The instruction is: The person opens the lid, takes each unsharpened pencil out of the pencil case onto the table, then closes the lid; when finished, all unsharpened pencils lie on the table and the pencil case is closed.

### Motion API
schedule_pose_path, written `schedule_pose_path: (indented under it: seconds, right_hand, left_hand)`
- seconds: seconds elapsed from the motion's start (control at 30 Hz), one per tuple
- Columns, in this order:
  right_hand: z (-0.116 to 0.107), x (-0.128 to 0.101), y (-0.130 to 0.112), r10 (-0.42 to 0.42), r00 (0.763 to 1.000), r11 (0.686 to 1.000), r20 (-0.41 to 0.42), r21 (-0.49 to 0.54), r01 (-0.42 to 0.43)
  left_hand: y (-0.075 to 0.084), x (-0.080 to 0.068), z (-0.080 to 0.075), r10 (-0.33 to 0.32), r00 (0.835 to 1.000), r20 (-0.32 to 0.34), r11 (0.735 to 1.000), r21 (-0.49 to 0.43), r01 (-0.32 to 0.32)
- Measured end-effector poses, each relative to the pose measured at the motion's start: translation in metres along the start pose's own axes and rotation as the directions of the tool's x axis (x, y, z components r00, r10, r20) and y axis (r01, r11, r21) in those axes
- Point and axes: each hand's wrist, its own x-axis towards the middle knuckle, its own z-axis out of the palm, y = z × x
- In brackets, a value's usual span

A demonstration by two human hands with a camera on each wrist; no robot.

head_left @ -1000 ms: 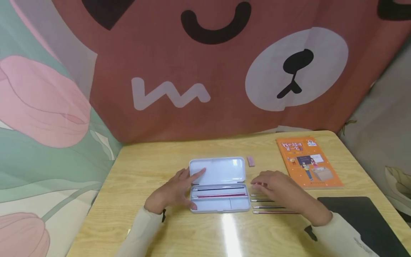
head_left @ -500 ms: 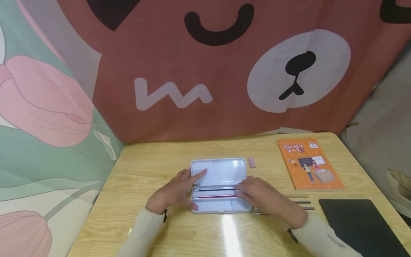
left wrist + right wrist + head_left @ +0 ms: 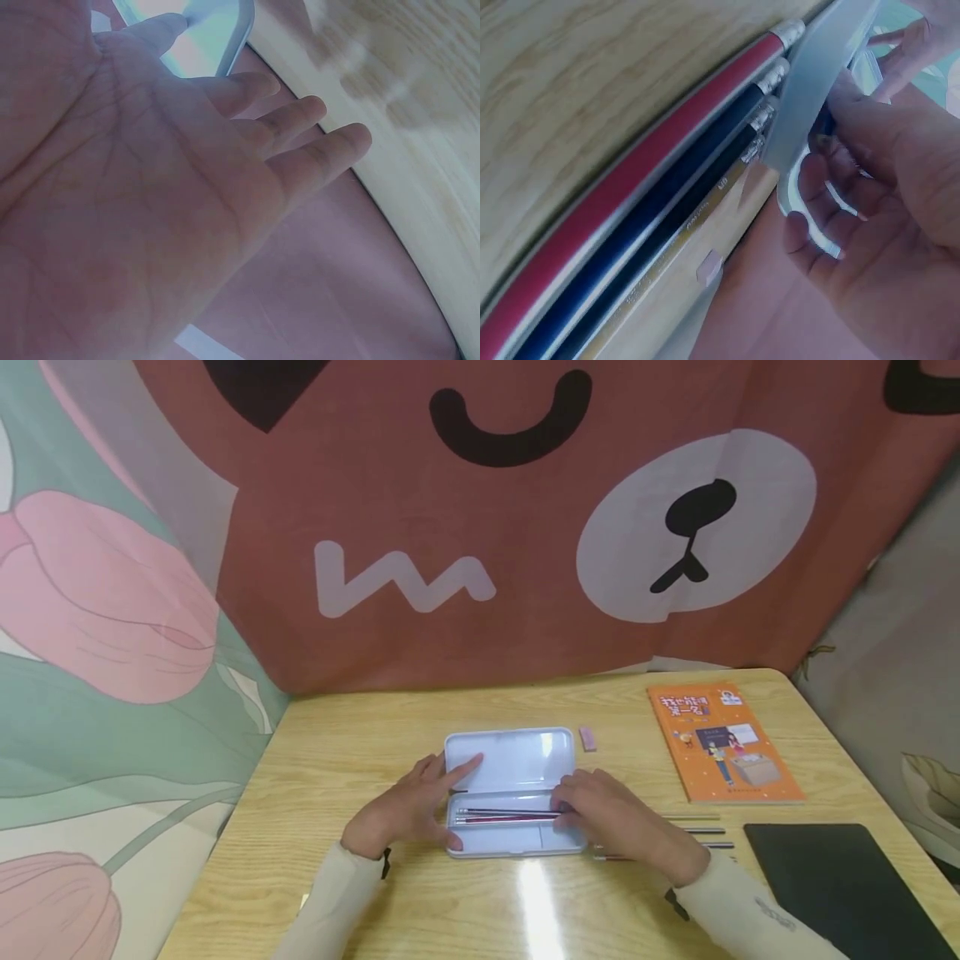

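Observation:
An open pale pencil case (image 3: 513, 758) lies mid-table, with a few pencils (image 3: 502, 815) in its front tray. My left hand (image 3: 420, 803) rests flat against the case's left end, its forefinger lying on the lid. The left wrist view shows that palm open with straight fingers (image 3: 300, 127) beside the case rim (image 3: 225, 45). My right hand (image 3: 564, 807) is at the tray's right end, fingers curled and pinching the end of a pencil lying in the tray. Several more pencils (image 3: 697, 832) lie on the table behind that hand, seen close as pencils (image 3: 667, 157) beside the case wall (image 3: 817, 67).
A small pink eraser (image 3: 588, 739) lies right of the lid. An orange book (image 3: 720, 743) sits at the back right, and a black flat pad (image 3: 840, 881) at the front right. Patterned cloth hangs behind the wooden table (image 3: 360, 727) and along its left side.
My right hand left the loose pencils on the table and went left to the case. One more pencil now lies in the tray. The left hand stayed put.

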Motion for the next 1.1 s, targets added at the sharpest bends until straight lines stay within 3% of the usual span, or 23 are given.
schedule_pose_path:
  seconds: [0.23, 0.4, 0.57, 0.7, 0.83, 0.97, 1.1]
  right_hand:
    - [-0.024, -0.012, 0.006, -0.06, 0.993, 0.998, -0.1, -0.016, 0.059]
    - [-0.052, -0.045, 0.021, -0.066, 0.986, 0.997, -0.153, -0.045, 0.06]
    - [-0.068, -0.086, 0.038, -0.102, 0.977, 0.987, -0.189, -0.139, 0.077]
    - [-0.071, -0.118, 0.046, -0.069, 0.99, 0.99, -0.119, -0.132, 0.053]
    - [-0.068, -0.146, 0.051, 0.027, 1.0, 0.996, 0.002, -0.089, -0.026]
    - [-0.065, -0.163, 0.054, 0.132, 0.983, 0.991, 0.13, -0.051, -0.126]
    - [-0.063, -0.17, 0.057, 0.204, 0.961, 0.979, 0.188, -0.064, -0.195]
  left_hand:
    - [0.003, 0.0, -0.002, 0.011, 1.0, -0.001, 1.0, -0.009, -0.011]
    - [0.003, 0.0, -0.002, 0.011, 1.0, 0.003, 1.0, -0.012, -0.011]
    - [0.001, 0.001, -0.001, -0.002, 1.0, 0.007, 1.0, -0.001, 0.002]
    - [0.001, 0.0, -0.001, -0.01, 1.0, 0.009, 1.0, 0.0, 0.01]
    - [0.001, 0.0, 0.0, -0.008, 1.0, 0.011, 1.0, -0.009, 0.008]
    - [0.002, 0.0, 0.0, -0.007, 1.0, 0.01, 1.0, -0.017, 0.007]
    - [0.003, 0.0, 0.0, -0.011, 1.0, 0.006, 1.0, -0.021, 0.011]
